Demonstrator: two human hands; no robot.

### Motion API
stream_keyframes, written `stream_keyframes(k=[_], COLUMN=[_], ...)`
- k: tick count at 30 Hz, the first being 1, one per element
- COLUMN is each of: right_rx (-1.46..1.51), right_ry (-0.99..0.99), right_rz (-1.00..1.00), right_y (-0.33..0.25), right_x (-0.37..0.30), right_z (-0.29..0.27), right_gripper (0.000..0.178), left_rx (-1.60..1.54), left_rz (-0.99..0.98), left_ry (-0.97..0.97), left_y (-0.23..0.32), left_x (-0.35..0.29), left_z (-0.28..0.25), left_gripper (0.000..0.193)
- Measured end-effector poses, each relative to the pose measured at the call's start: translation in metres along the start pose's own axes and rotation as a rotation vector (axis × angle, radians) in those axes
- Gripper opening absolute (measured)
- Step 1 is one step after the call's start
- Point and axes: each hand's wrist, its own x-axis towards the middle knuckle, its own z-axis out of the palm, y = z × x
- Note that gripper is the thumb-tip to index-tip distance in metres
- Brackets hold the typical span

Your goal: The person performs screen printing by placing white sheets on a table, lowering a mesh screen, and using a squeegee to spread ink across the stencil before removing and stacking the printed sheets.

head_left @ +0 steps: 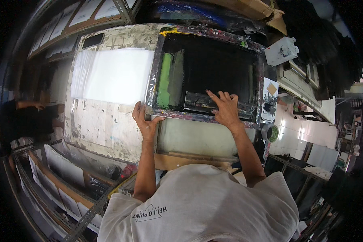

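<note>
A dark screen printing frame (153,80), its rim smeared with ink, lies on the worktable. Its mesh (222,60) looks black, with a green ink strip (164,76) down the left side. My left hand (145,123) holds the near left corner of the frame, thumb along the near edge and fingers up the left side. Over the near part of the mesh, my right hand (228,111) grips a dark, ink-stained squeegee (197,101) that lies lengthwise beside the near rim. Part of the squeegee is hidden under that hand.
White sheets (113,74) lie left of the frame on the stained table (105,125). A pale panel (197,135) shows below the frame. To the right are a white jug (281,51) and a tape roll (269,132). Metal racks (88,218) stand at lower left. Another person (28,117) is at far left.
</note>
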Motion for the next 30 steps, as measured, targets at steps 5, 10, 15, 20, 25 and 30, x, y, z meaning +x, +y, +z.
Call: stream_keyframes(k=[5,10,15,20,25,30], right_rx=[0.103,0.049,-0.066,0.029,0.009,-0.062], right_ry=[0.154,0.262,0.299,0.211,0.346,0.387], right_rz=[-0.012,-0.031,-0.025,-0.018,-0.148,-0.09], right_y=[0.032,0.089,0.125,0.141,0.138,0.098], right_x=[0.049,0.147,0.224,0.251,0.238,0.167], right_z=[0.013,0.012,0.006,-0.01,-0.01,0.004], right_gripper=[0.08,0.077,0.077,0.065,0.053,0.051], left_rx=[0.042,0.02,0.011,-0.075,-0.111,-0.296], left_rz=[-0.033,-0.064,-0.118,-0.076,-0.209,-0.31], left_ry=[-0.014,-0.042,-0.057,0.007,-0.045,-0.019], left_y=[0.008,0.011,0.015,0.015,0.005,0.009], left_x=[-0.001,0.001,0.003,0.002,-0.004,-0.006], left_z=[-0.005,-0.007,-0.008,-0.007,-0.004,-0.003], left_gripper=[0.094,0.094,0.096,0.091,0.088,0.088])
